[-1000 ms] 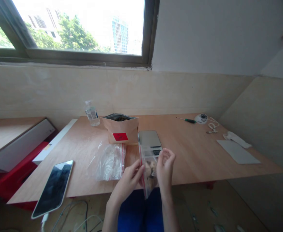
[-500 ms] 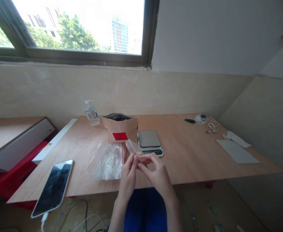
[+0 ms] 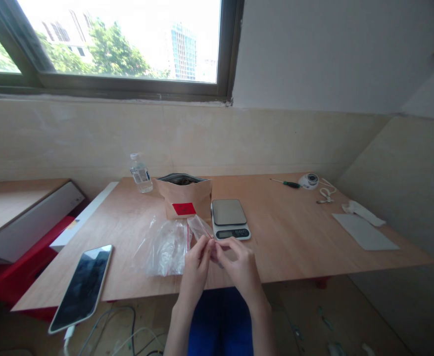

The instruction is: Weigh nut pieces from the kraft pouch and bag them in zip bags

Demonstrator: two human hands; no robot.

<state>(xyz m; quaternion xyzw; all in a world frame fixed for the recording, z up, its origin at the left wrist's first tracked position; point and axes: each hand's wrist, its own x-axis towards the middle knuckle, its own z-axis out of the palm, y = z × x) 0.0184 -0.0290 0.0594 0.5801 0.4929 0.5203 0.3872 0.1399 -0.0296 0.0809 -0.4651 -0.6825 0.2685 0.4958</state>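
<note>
- Zip bag (image 3: 199,227) is held over the near side of the table (image 3: 283,222), its clear end slanting up and leftward
- Left hand (image 3: 194,264) and right hand (image 3: 242,264) now meet, thumbs and fingertips pinching the bag by its red strip; a second ago they were apart on either side, the bag upright with tan pieces showing
- Fingers now hide those pieces; the work seems centred on the strip, though whether it is sealed I cannot tell
- Scale (image 3: 229,212), partly covered a second ago, is now in view just beyond the hands
- Clear bags (image 3: 167,247) lie close on the left, confusing the held bag's outline; whether they touch is unclear
- Paper pouch (image 3: 187,198) stands gaping behind them, phone (image 3: 83,287) farther left
</note>
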